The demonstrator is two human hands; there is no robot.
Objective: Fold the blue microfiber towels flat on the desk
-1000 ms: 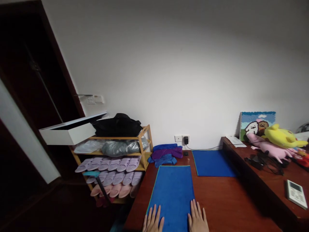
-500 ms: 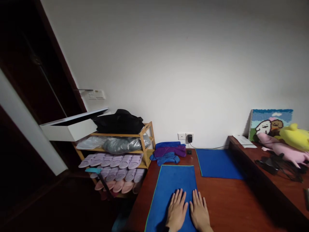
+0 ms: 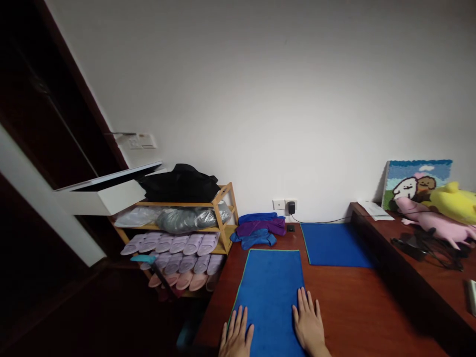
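Note:
A blue cloth (image 3: pixel 271 292) with a green edge lies spread out on the reddish-brown table (image 3: pixel 357 307). My left hand (image 3: pixel 237 333) rests flat near the cloth's left edge, fingers stretched out. On the opposite side, my right hand (image 3: pixel 308 320) lies palm down along the cloth's right edge, its fingers extended. Neither hand grips anything. Beyond, toward the wall, a second blue cloth (image 3: pixel 336 245) lies flat. Crumpled blue and purple cloths (image 3: pixel 260 229) are heaped at the table's back left.
Left of the table stands a wooden rack (image 3: pixel 223 230) with slippers (image 3: pixel 178 244), a black bag (image 3: pixel 182 183) and a white box (image 3: pixel 107 198). A plugged-in adapter (image 3: pixel 291 207) trails a cord along the wall. Plush toys (image 3: pixel 435 223) lie on a raised surface at right.
My left hand has slid left and toward me, from the cloth's middle to its left edge. My right hand stays about where it was. The view has shifted slightly.

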